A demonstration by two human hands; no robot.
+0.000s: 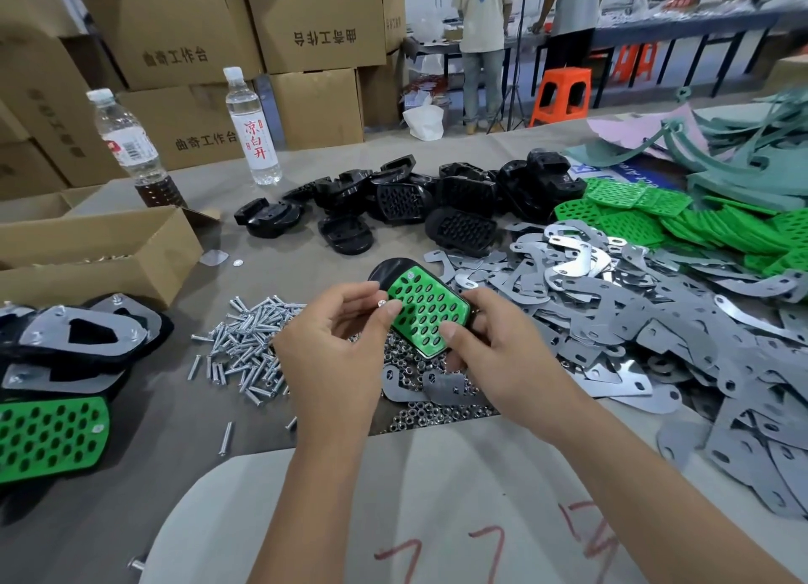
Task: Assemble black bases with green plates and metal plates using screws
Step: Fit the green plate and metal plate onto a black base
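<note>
Right hand (489, 343) grip holds the black base (384, 273) with a green plate (426, 310) seated in it, thumb pressing the plate's lower edge, other fingers curled round the far side. Left hand (336, 334) grip pinches a screw (381, 303) between thumb and forefinger, its head right at the plate's left edge. One screw head already sits in the plate's top corner. Assembly is held above the table (175, 408), tilted toward the camera.

Below the hands: pile of small nuts (419, 413) with a couple of metal plates on it. Left of that, loose screws pile (249, 347). Right side: big heap of grey metal plates (634, 321), running to the table's near right edge. Beyond it, a stack of spare green plates (682, 225). Behind the hands, heap of spare black bases (437, 198).

Far left: finished assemblies (65, 365) stacked, some metal side up, one green side up. Open cardboard box (96, 251) beside them. Two water bottles (251, 124) stand at the table's back edge, stacked cartons (262, 24) behind. Green foam offcuts (752, 159) at far right. Orange stool (564, 94) and two standing people in the background.
</note>
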